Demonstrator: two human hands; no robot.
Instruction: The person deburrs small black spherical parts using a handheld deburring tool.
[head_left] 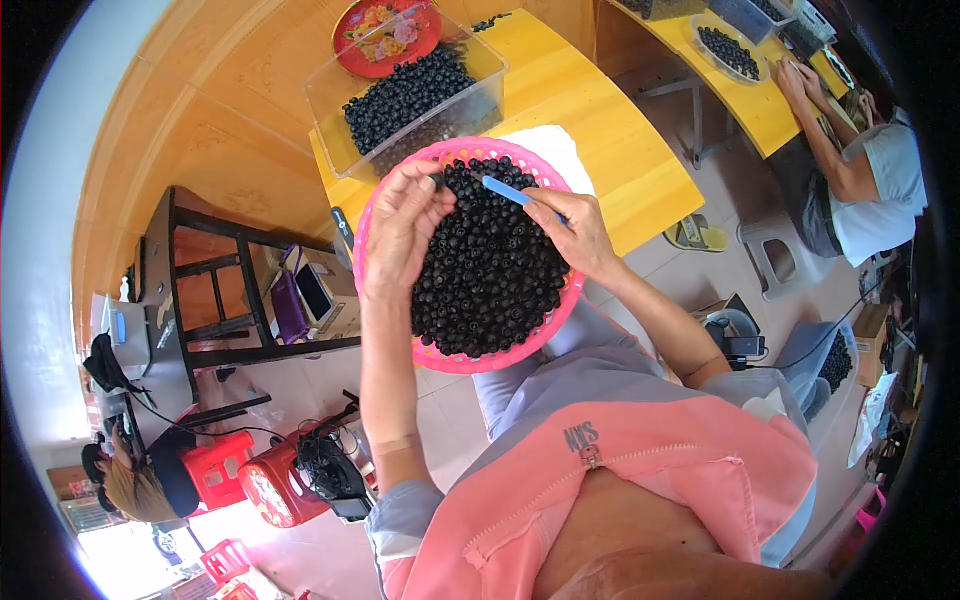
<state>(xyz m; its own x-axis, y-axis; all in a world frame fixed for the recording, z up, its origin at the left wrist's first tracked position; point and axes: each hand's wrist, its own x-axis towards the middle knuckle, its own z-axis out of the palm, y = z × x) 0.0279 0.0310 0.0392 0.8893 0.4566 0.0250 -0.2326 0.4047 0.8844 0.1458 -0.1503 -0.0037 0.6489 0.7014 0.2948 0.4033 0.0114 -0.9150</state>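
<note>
Lap: a round pink basket (pixel 455 362) rests on the person's knees, heaped with small black beads (pixel 490 275); it fills the centre of the view.
Left hand (pixel 405 220): at about ten o'clock on the basket rim, fingers (pixel 432 192) pinched closed on what looks like a single black bead (pixel 441 181), lifted just above the heap.
Right hand (pixel 575 232): at about two o'clock on the rim, fingers closed around a thin blue stick (pixel 508 191) whose tip points toward the left hand's bead.
Gap: the stick's tip and the pinched bead are near each other; I cannot tell whether they touch.
Step in hand: by my reading, one bead is being worked with the tool, either poked through or cleared, while the rest wait in the basket.
Next move calls for: a steady pinch and the tip lined up with the bead's hole; a small slip could drop the bead into the heap.
Surface beyond: at twelve o'clock a yellow surface (pixel 620 150) carries a clear plastic tub (pixel 330 95) partly filled with more black beads, and a white cloth (pixel 560 150) lies just behind the basket.
Farther: a red patterned plate (pixel 362 45) sits behind the tub.
Far right: at about two o'clock another person's hands (pixel 805 85) work at a second surface beside a tray of beads (pixel 730 50).
</note>
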